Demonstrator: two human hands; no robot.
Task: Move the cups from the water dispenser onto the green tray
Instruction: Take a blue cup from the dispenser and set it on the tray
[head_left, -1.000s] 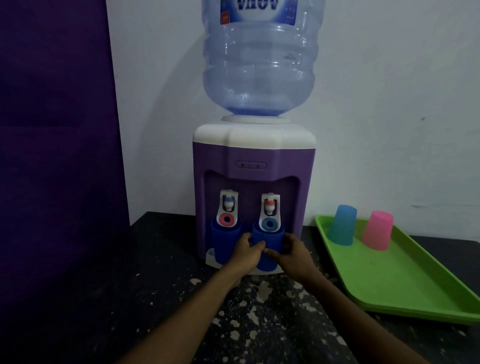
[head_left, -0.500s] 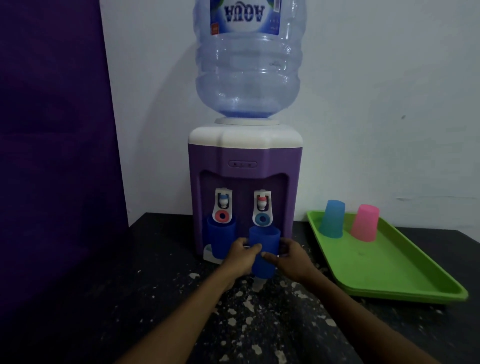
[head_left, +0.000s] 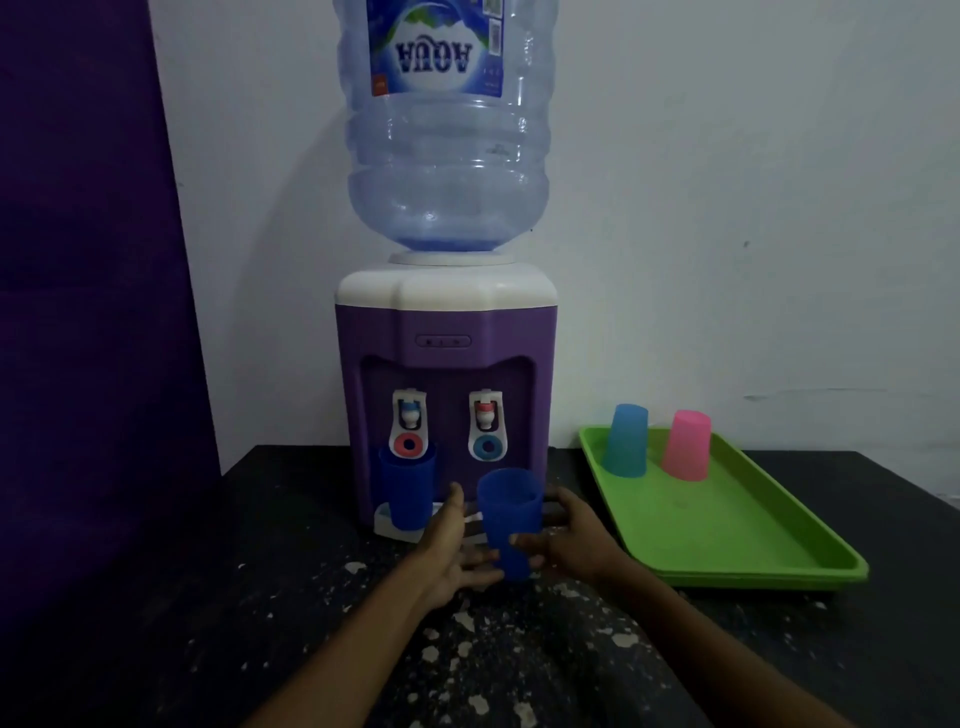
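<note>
Both hands clasp a blue cup (head_left: 508, 519) just in front of the dispenser (head_left: 445, 395): left hand (head_left: 451, 545) and right hand (head_left: 569, 540) press its sides. Another blue cup (head_left: 406, 488) stands under the dispenser's left tap; the tray (head_left: 737, 530) lies right of the dispenser.

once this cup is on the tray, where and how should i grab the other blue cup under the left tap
Grip the blue cup around its middle, below the rim, coming from the front and slightly left. It stands upright, mouth up, tucked in the dispenser recess with the tap just over its rim, so slide it forward before lifting.
</note>
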